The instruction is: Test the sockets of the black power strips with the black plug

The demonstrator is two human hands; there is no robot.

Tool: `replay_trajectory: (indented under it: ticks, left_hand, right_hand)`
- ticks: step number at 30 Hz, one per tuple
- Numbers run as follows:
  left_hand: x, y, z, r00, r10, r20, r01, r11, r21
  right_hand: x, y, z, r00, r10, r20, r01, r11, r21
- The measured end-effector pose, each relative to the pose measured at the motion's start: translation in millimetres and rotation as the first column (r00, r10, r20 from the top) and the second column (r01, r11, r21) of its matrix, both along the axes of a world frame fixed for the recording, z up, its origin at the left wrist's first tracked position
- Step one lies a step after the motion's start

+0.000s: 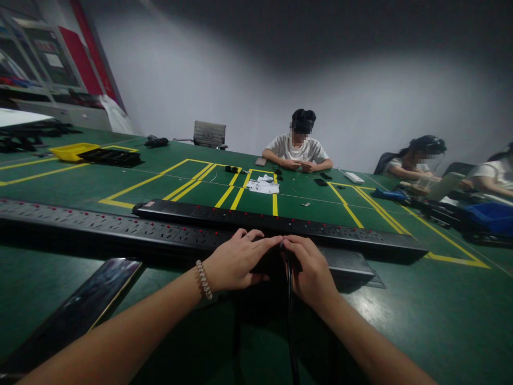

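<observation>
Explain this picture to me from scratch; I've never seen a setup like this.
There is no machine here, just one person's bare hands. The single picture comes from a camera worn on that person's head, looking forward and down, so the forearms enter from the bottom.

The left hand, with a beaded bracelet at its wrist, and the right hand meet at the fingertips. The right holds a black cable near its upper end; what exactly the left fingertips grip is hidden.

On the green table, marked with yellow lines, lie two long black socket strips, white papers and, far left, a yellow tray. Another person sits opposite, with more people at the right.
</observation>
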State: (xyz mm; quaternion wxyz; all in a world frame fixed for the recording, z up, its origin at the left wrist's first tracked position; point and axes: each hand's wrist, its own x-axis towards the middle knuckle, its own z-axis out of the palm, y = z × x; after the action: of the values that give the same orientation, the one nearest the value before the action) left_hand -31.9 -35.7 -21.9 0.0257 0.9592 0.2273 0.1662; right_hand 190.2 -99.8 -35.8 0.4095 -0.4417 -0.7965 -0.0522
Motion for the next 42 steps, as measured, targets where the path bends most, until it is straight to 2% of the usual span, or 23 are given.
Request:
replay_trajectory:
  ticks: [10,17,20,25,30,37,42]
  left_hand:
    - [3.8,-4.6,4.7,0.999,0.023,-0.026,-0.022,1.0,0.015]
    - [6.9,-7.2,5.3,0.998,0.047,-0.036,-0.045,0.998,0.052]
    - [9.1,-8.9,2.1,0.995,0.09,-0.047,-0.085,0.991,0.1]
    - [14.0,-5.2,-3.4,0.971,0.237,-0.04,-0.229,0.962,0.149]
    - [8.5,6.8,-2.7,0.968,0.242,-0.072,-0.232,0.965,0.125]
    - [-23.7,22.9,2.8,0.975,0.211,-0.072,-0.205,0.976,0.076]
    - [-17.2,12.3,6.1,0.99,0.142,0.009,-0.142,0.986,0.082]
  right_hand:
    - [-2.0,-0.4,-2.3,1.0,-0.013,0.008,0.013,0.999,0.029]
    - [-2.6,-1.8,2.5,0.996,-0.031,-0.087,0.045,0.985,0.166]
    - [-0.7,-2.4,4.4,0.99,-0.045,-0.133,0.074,0.972,0.224]
    - [-0.5,-1.9,2.8,0.969,-0.092,-0.228,0.153,0.952,0.266]
    - [-0.3,-0.4,5.1,0.943,-0.153,-0.296,0.239,0.93,0.28]
    - [7.2,2.2,0.0,0.96,-0.099,-0.261,0.16,0.961,0.224]
    - [5.8,3.2,-6.3,0.98,-0.025,-0.199,0.057,0.987,0.153]
